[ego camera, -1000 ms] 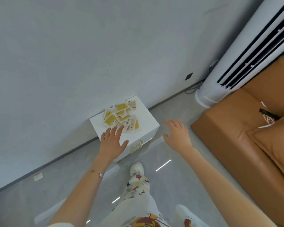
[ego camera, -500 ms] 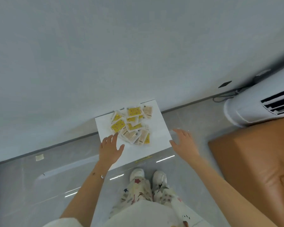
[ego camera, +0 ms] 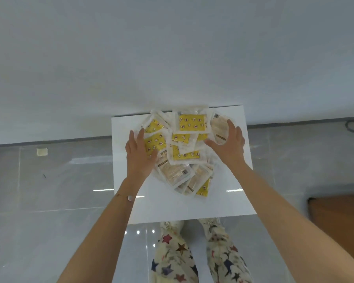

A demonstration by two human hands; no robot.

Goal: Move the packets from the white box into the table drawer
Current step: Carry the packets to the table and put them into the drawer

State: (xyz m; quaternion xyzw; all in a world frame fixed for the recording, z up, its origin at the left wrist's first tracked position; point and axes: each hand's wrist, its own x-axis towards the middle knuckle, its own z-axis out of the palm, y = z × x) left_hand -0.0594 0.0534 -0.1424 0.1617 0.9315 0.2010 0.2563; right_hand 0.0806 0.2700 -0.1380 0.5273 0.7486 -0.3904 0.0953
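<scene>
— Many packets [ego camera: 189,149] lie where?
— Heaped on the white tabletop [ego camera: 192,207], against the wall [ego camera: 172,48].
— Held?
— No. Left hand [ego camera: 138,154] and right hand [ego camera: 228,144] are spread flat, fingers straight, over the heap's two sides, gripping nothing. Grey floor [ego camera: 59,190] all around.

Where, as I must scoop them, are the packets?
In the head view, the packets lie on the white box, near its far edge, between the left hand and right hand.

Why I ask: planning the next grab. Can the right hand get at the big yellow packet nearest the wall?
Probably yes: the yellow packet lies uncovered atop the pile, just beside the right hand, whose fingers are straight; nothing stands between them.
</scene>
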